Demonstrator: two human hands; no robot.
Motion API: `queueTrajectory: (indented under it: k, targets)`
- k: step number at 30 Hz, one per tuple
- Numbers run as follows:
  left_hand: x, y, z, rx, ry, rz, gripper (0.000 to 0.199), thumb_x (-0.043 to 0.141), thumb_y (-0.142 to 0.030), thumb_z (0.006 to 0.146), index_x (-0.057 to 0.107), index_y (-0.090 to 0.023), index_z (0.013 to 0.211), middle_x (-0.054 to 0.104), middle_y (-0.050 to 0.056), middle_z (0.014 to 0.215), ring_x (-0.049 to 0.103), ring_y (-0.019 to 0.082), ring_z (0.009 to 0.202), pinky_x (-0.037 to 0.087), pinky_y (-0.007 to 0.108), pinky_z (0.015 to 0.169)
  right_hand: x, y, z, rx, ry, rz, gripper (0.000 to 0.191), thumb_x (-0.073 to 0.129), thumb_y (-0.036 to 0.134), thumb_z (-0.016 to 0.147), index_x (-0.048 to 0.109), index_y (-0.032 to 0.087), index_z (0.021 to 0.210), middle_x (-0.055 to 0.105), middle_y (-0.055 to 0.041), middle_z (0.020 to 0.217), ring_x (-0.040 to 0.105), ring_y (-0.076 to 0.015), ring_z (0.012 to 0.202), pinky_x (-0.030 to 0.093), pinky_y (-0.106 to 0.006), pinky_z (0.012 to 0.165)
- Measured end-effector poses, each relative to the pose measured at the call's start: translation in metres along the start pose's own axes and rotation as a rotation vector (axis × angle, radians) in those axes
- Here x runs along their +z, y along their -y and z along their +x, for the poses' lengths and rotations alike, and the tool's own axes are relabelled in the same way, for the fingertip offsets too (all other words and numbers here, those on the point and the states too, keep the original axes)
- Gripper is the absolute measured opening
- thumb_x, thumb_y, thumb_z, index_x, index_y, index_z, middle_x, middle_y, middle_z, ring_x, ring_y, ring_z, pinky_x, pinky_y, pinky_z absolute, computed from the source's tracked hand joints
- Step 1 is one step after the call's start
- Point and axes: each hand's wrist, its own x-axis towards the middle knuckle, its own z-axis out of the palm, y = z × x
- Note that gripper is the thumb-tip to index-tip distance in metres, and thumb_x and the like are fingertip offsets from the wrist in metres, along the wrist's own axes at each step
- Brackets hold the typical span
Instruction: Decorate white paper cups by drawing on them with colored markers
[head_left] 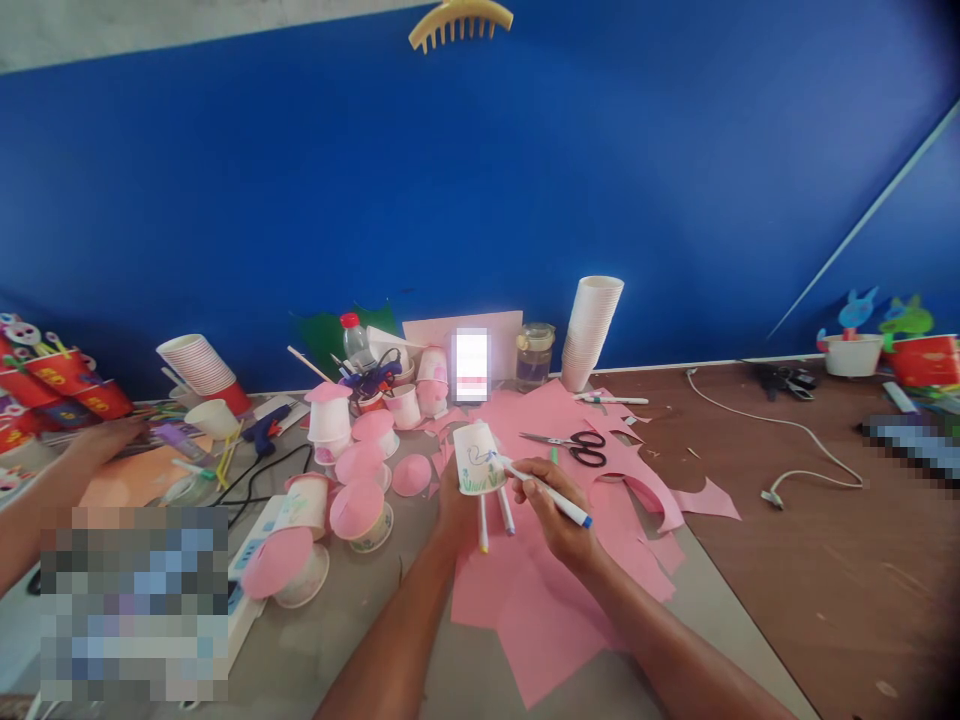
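Note:
A white paper cup is in my left hand, whose fingers are mostly hidden behind it. On the cup's side I see a bird-like outline, blue marks and green grass strokes. My right hand pinches a white marker pen with a blue end, its tip at or close to the cup's right side. Just below the cup lie two more markers, one with a yellow end and one with a purple end. Cut pink paper spreads beneath my hands.
Black-handled scissors lie on the paper. Cups with pink cone tops stand to the left, near a blue glue gun and a power strip. A tall cup stack and a jar stand behind. Another person's arm reaches in at far left.

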Motion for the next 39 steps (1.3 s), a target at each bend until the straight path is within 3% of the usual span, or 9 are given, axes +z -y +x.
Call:
queueTrajectory:
  k: [28,39]
  targets:
    - [-0.002,0.003,0.002,0.018,0.004,0.061,0.006,0.066,-0.021,0.064,0.063,-0.021,0.07,0.067,0.002,0.071,0.057,0.018,0.068,0.045,0.029,0.064,0.001,0.003,0.001,0.006,-0.02,0.003,0.018,0.055,0.035,0.097,0.068,0.024,0.101,0.066,-0.0009,0.075,0.062,-0.0131,0.062,0.054,-0.026,0.056]
    - [-0.005,0.012,0.008,0.034,-0.055,0.037,0.012,0.073,-0.026,0.062,0.065,-0.021,0.069,0.066,0.001,0.067,0.055,0.019,0.064,0.047,0.032,0.066,-0.003,-0.012,0.002,0.034,-0.214,-0.18,0.024,0.054,0.036,0.096,0.06,0.022,0.115,0.063,-0.0046,0.09,0.062,-0.0165,0.073,0.056,-0.033,0.067]
